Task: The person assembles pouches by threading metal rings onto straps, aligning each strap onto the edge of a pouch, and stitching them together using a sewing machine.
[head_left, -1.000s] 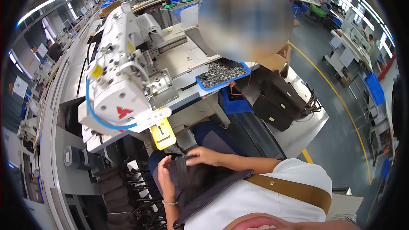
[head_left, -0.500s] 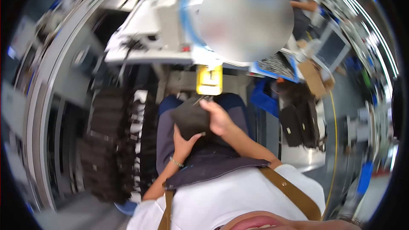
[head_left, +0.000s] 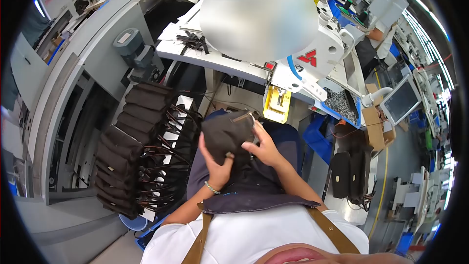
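A black fabric pouch (head_left: 222, 134) is held over my lap, its opening edge turned up and away from me. My left hand (head_left: 217, 168) grips its lower left side, thumb in front and fingers along the edge. On the right side, my right hand (head_left: 264, 149) has its fingers closed on the pouch by the upper corner. A brownish strip (head_left: 241, 117) shows near the top edge. Just beyond the pouch, to the right, is the yellow plate (head_left: 277, 112) of a white sewing machine (head_left: 320, 44); pouch and plate are apart.
Black pouches (head_left: 117, 166) with dangling cords are stacked at my left. More black pouches (head_left: 344, 176) stand on a metal surface at right. A blue tray (head_left: 360, 112) of dark scraps, a blue bin (head_left: 315, 139) and a monitor (head_left: 401, 100) are right. A co-worker (head_left: 373, 44) sits beyond.
The view has turned and sharpened. The pouch now sits farther from the yellow plate, its top edge showing more. My right hand has shifted down its side; both hands still hold it.
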`<action>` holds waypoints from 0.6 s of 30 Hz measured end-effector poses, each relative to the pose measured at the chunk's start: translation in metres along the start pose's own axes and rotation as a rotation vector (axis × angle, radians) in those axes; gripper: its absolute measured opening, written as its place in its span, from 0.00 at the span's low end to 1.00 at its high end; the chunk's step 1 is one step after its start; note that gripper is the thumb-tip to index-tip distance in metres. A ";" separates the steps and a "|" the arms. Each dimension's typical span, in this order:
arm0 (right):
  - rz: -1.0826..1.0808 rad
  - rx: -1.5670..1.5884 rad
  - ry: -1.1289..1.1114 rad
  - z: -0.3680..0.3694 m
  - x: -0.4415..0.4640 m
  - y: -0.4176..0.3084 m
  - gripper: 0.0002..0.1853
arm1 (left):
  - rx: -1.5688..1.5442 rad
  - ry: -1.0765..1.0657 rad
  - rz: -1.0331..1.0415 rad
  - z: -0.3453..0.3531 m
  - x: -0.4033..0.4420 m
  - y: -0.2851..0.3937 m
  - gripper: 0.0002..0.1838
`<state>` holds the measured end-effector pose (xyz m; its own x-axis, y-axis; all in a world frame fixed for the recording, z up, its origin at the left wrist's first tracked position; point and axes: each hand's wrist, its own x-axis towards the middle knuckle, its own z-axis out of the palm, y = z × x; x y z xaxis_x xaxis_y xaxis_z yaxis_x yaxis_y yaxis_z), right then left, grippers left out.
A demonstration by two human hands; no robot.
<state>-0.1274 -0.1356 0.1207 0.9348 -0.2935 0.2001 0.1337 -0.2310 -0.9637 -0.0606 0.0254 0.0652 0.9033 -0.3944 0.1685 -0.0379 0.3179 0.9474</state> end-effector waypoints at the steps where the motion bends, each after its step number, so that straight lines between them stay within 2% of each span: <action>1: 0.003 -0.077 -0.056 -0.002 -0.001 0.005 0.40 | -0.020 0.021 -0.027 -0.005 0.008 0.018 0.50; 3: 0.025 -0.227 -0.184 -0.005 -0.008 0.029 0.44 | -0.103 0.116 -0.076 -0.021 0.020 0.021 0.46; 5: 0.068 -0.385 -0.231 -0.006 -0.017 0.062 0.34 | -0.258 0.172 -0.110 -0.036 0.037 0.024 0.42; 7: 0.118 -0.492 -0.384 0.004 -0.036 0.093 0.26 | -0.197 0.204 -0.116 -0.049 0.051 0.031 0.40; 9: -0.107 -0.837 -0.323 -0.001 -0.034 0.114 0.12 | -0.051 0.115 -0.107 -0.067 0.052 0.023 0.41; 10: 0.044 -0.899 -0.273 -0.004 -0.025 0.120 0.11 | -0.076 0.103 -0.096 -0.069 0.045 0.025 0.40; 11: 0.106 -0.957 -0.173 -0.011 -0.014 0.124 0.12 | -0.102 0.071 -0.072 -0.068 0.041 0.031 0.39; 13: -0.079 -0.792 0.107 -0.023 0.021 0.149 0.16 | 0.061 0.026 0.004 -0.072 0.031 0.038 0.38; 14: -0.144 -0.778 0.128 -0.016 0.044 0.136 0.18 | 0.166 -0.019 0.083 -0.077 0.028 0.038 0.38; 16: -0.242 -0.719 0.162 0.005 0.087 0.095 0.20 | 0.329 0.069 0.219 -0.091 0.031 0.043 0.39; 18: -0.302 -0.645 0.145 0.032 0.119 0.077 0.21 | 0.332 0.164 0.284 -0.107 0.042 0.054 0.39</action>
<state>0.0047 -0.1582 0.0646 0.8286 -0.2404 0.5057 0.1167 -0.8091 -0.5760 0.0214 0.1182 0.0944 0.8923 -0.1814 0.4134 -0.4036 0.0896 0.9105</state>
